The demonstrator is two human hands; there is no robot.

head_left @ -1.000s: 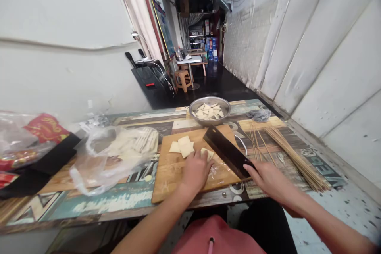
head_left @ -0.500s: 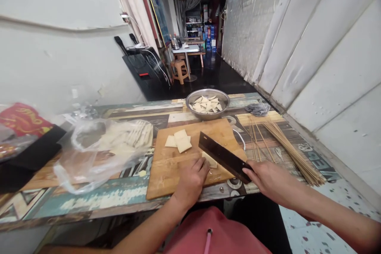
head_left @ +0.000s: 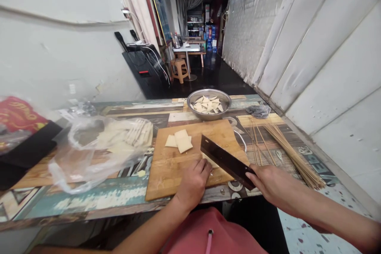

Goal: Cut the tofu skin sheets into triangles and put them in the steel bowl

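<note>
My right hand grips the handle of a dark cleaver, its blade slanting up and left over the wooden cutting board. Bent fingers of my left hand press on a pale flat slice that looks like tofu, beside the blade. Blade and fingers hide much of this slice; whether the edge touches it I cannot tell. Two more pale slices overlap farther back on the board. Behind the board, a metal bowl holds several cut pale pieces.
A clear plastic bag with stacked pale slices lies left of the board. Bamboo skewers and a grey cloth are on the right. A red package sits at far left. A wall borders the table's right side.
The cleaver and my right hand have shifted slightly right and down, and the blade now covers more of the slice. My left hand stays nearly in place.
</note>
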